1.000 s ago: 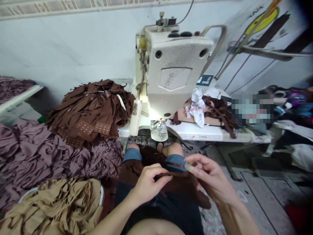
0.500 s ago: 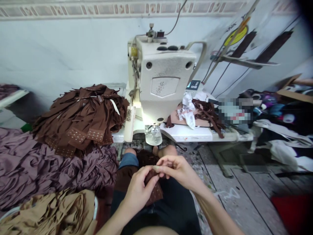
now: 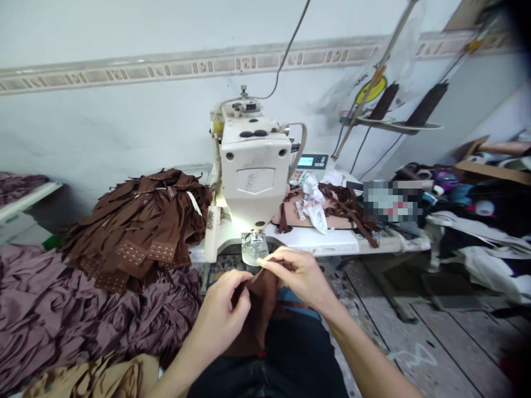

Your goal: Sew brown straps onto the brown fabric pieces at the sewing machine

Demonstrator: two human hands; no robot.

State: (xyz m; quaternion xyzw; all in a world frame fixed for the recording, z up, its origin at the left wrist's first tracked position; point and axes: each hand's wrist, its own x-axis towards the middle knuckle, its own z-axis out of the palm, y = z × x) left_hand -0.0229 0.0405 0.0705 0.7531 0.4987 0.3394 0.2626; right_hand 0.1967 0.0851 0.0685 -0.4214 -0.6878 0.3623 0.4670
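Observation:
A piece of brown fabric [image 3: 253,323] hangs over my lap, its upper edge pinched between my two hands. My left hand [image 3: 226,309] grips it with thumb and fingers at the left. To the right, my right hand [image 3: 296,276] pinches the same cloth, close in front of the plate below the needle area. Just beyond stands a white sewing machine [image 3: 255,177] with its lamp lit. A heap of brown pieces with rows of metal hooks [image 3: 145,221] lies left of the machine.
Mauve fabric [image 3: 95,315] is piled at the left, with tan fabric [image 3: 103,378] below it. White and brown scraps [image 3: 313,204] lie on the machine table [image 3: 327,240]. Thread cones [image 3: 427,105] stand at the upper right. Mixed materials fill the far right.
The view has tilted up. My hands have drawn apart slightly, and the brown fabric now hangs raised between them, nearer the machine's plate.

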